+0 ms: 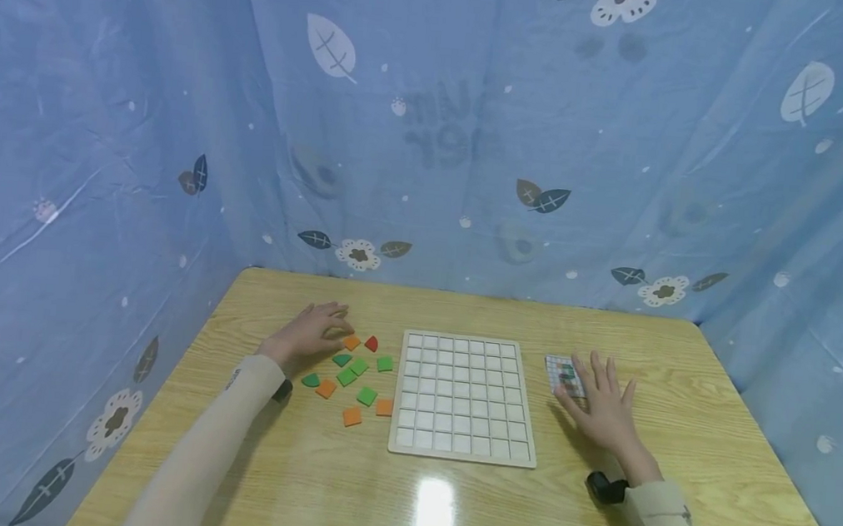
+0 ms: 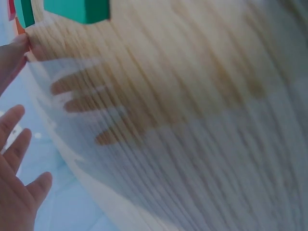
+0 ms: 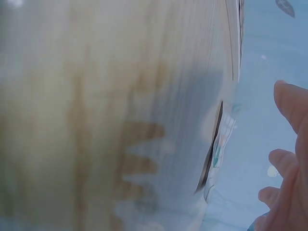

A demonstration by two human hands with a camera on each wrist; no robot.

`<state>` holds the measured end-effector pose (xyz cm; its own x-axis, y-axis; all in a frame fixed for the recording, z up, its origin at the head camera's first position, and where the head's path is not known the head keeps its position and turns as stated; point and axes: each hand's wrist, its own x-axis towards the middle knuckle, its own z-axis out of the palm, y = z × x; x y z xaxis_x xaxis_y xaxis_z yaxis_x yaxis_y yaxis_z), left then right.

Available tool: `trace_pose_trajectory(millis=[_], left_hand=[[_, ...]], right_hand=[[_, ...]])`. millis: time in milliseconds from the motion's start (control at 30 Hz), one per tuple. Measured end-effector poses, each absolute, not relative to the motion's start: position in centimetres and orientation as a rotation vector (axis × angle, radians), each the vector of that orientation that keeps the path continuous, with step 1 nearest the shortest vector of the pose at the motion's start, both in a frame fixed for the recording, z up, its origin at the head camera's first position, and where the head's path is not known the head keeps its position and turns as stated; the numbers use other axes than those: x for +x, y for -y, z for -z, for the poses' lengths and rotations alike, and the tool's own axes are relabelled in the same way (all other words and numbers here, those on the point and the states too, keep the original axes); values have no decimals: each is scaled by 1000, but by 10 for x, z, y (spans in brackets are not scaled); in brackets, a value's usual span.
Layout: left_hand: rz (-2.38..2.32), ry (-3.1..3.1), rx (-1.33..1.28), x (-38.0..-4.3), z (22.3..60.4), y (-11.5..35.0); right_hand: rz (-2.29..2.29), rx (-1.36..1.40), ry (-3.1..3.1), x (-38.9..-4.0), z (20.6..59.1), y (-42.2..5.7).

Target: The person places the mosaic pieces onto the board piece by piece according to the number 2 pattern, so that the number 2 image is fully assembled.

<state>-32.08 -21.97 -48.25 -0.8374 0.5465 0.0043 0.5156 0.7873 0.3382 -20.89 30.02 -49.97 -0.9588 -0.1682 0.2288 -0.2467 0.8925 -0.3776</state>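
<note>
My left hand (image 1: 313, 330) is at the far left of the loose pieces, its thumb and index finger pinching an orange square tile (image 1: 351, 342). In the left wrist view those fingertips (image 2: 20, 42) meet at the orange edge, the other fingers spread apart. Close by lie a red quarter-round piece (image 1: 372, 343) and a dark green rounded piece (image 1: 341, 360). Over the right side of the table, my right hand (image 1: 606, 409) has its fingers spread and holds nothing. It partly covers a small printed card (image 1: 560, 377) showing a coloured grid pattern.
Between the hands lies a pale wooden grid board (image 1: 461, 459) with bare square cells. Several light green tiles (image 1: 367, 396) and orange tiles (image 1: 352, 416) are scattered left of it; one orange tile (image 1: 384, 408) is right at its edge. A blue patterned curtain (image 1: 429, 172) surrounds the wooden table (image 1: 341, 490).
</note>
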Motion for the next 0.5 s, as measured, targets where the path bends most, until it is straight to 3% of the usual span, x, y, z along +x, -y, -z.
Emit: trace_pose_trajectory(millis=[500], left_hand=[[-513,-2892,951,-319,480,218]], right_hand=[[-683,354,2912,-197,504,-289]])
